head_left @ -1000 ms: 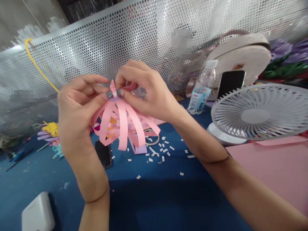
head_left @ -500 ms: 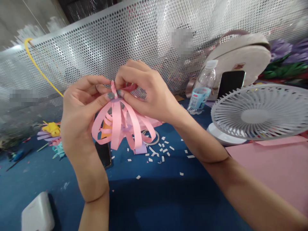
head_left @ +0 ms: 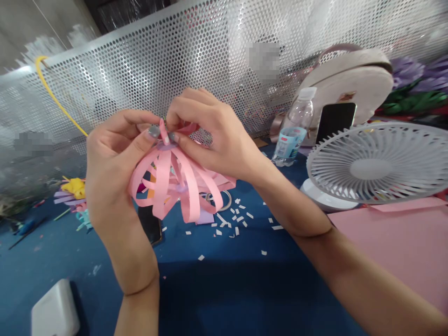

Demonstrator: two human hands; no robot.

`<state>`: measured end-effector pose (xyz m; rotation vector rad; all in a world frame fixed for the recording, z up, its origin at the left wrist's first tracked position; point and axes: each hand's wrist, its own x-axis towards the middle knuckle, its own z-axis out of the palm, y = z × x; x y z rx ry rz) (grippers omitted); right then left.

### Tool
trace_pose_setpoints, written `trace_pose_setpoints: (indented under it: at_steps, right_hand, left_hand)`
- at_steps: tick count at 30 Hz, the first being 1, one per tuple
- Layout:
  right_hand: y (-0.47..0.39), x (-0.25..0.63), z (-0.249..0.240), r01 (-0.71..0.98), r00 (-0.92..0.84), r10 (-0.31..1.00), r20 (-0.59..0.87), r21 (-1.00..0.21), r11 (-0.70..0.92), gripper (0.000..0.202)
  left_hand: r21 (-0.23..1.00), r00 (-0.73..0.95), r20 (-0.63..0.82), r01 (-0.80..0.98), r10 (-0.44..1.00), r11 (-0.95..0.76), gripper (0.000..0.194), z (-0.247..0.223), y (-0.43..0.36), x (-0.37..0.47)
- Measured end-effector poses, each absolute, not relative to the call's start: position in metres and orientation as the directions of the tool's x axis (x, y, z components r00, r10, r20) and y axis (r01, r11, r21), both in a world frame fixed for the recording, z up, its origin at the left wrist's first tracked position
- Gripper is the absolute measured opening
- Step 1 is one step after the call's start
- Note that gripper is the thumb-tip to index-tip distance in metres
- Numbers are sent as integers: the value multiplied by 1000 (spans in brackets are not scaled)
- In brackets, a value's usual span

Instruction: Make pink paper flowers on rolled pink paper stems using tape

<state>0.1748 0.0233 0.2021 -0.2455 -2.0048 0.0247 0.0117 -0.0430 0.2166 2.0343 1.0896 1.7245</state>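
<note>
A pink paper-strip lantern [head_left: 161, 186] hangs in front of me, its curved strips bowing outward from a small purple disc [head_left: 167, 145] at the top. A second purple piece shows lower down inside it. My left hand [head_left: 114, 156] is closed at the top left, thumb and fingers pinching near an upright pink strip end [head_left: 164, 131]. From the right, my right hand [head_left: 213, 126] pinches the paper at the same top, its thumb tip against the strip's base. Its other fingers curl behind, around another pink strip that is partly hidden.
White paper scraps [head_left: 229, 223] and a dark phone [head_left: 150, 224] lie on the blue table [head_left: 224, 289]. On the right are a fan [head_left: 381, 163], a bottle [head_left: 290, 135], a bag [head_left: 364, 79] and pink paper sheets [head_left: 399, 252]. A white box-like object [head_left: 55, 310] sits front left.
My left thumb has drawn back a little to the left from my right thumb. The lantern has shifted slightly left and turned, with its strips in new positions.
</note>
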Motion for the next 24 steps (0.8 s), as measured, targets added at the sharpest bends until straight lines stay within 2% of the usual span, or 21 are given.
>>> trace_pose_setpoints:
  at_steps: [7, 13, 20, 24]
  right_hand:
    - [25, 175, 202, 133, -407, 151, 901, -105, 986, 15]
    - [23, 175, 203, 165, -429, 181, 885, -120, 979, 15]
    - [21, 174, 204, 203, -413, 157, 897, -77, 976, 17]
    - [24, 174, 204, 186, -415, 157, 896, -85, 979, 19]
  left_hand:
    - [614, 34, 741, 368, 671, -698, 20, 217, -41, 8]
    - [617, 51, 736, 362, 675, -699, 14, 218, -39, 6]
    - [603, -11, 748, 429, 663, -673, 19, 217, -36, 5]
    - [557, 9, 782, 437, 623, -706, 21, 216, -34, 2]
